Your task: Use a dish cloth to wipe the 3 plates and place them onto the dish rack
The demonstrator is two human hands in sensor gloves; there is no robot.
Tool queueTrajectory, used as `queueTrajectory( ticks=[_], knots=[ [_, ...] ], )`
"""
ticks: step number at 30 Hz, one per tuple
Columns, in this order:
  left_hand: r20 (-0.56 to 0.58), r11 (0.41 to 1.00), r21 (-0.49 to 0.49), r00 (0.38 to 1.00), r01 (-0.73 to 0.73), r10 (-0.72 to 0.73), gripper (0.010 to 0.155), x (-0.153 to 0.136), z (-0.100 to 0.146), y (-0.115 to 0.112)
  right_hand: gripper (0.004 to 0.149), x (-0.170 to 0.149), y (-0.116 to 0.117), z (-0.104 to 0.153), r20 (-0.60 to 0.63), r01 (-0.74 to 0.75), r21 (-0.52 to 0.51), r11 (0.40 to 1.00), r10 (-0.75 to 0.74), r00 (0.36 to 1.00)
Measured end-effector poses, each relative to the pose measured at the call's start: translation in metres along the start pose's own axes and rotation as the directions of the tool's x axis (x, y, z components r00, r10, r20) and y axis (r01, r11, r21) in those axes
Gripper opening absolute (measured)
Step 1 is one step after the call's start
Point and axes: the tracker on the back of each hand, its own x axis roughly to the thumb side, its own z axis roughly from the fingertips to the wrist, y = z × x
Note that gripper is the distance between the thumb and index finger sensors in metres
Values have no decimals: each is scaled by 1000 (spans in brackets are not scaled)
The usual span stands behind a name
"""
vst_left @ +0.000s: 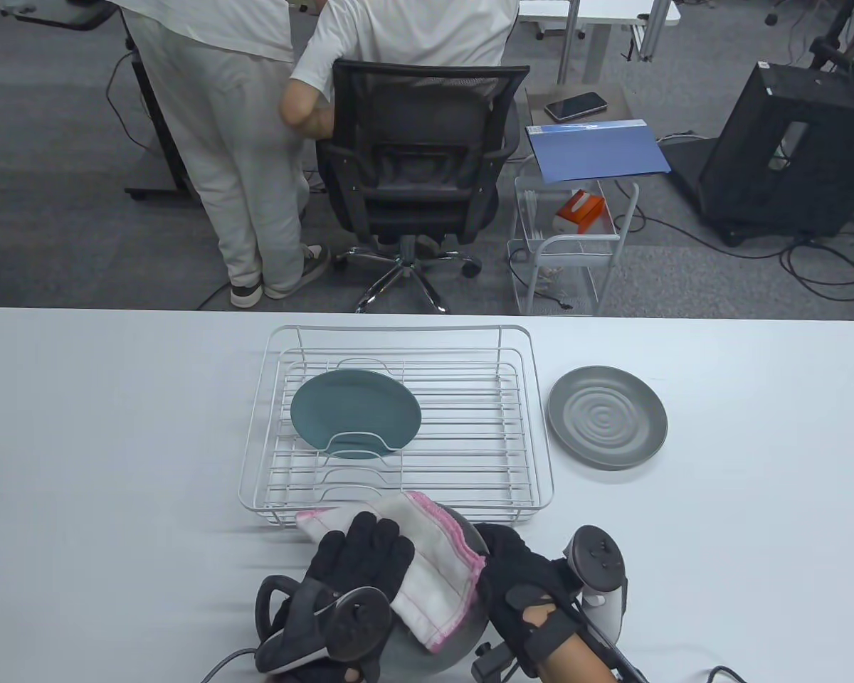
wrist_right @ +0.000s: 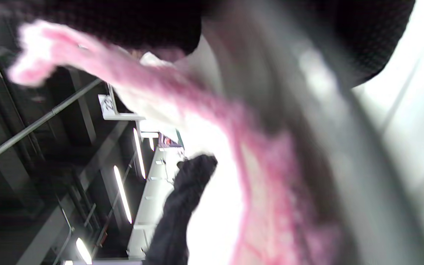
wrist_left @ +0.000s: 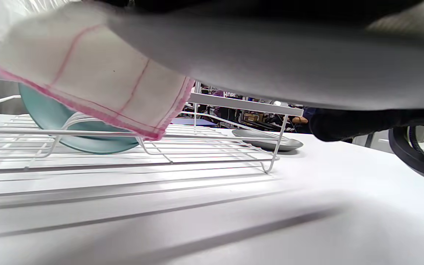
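Fingers (vst_left: pixel 370 544) of the left hand (vst_left: pixel 349 576) press flat on a cloth (vst_left: pixel 427 562) over 1 gray plate (vst_left: pixel 448 644); the right hand (vst_left: pixel 523 580) grips its rim above a white table (vst_left: pixel 114 427).

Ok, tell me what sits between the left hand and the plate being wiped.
The dish cloth. In the table view the left hand presses it onto the grey plate, whose edge the right hand holds.

Dish rack (vst_left: pixel 396 420) sits mid-table (vst_left: pixel 114 427). One plate (vst_left: pixel 356 413) leans in the rack's left half, against a wire divider. Second plate (vst_left: pixel 607 416) lies flat on the table just right of the rack. Third plate (vst_left: pixel 462 629) is in front of the rack at the near edge, dish cloth (vst_left: pixel 427 562) over it, left hand (vst_left: pixel 359 558) on the cloth, right hand (vst_left: pixel 523 576) at the plate's right rim.
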Motion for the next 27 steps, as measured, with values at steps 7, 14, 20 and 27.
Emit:
queueTrajectory(
  ticks=[7, 14, 20, 27],
  knots=[
    [32, 998, -2, 997, -67, 67, 55, -1, 3, 4, 54, 8, -13, 10, 69, 107, -164, 981, -97, 993],
    [105, 990, -63, 986, -125, 131, 57, 2, 4, 0, 55, 6, -10, 14, 113, 139, -230, 963, -115, 987],
    [160, 987, -115, 979, -111, 129, 58, 12, 3, -4, 56, 2, -8, 15, 141, 172, -250, 953, -140, 980],
    [230, 982, -103, 957, -155, 176, 57, 20, 5, -4, 58, 1, 6, 13, 165, 183, -132, 974, -160, 973]
  ],
)
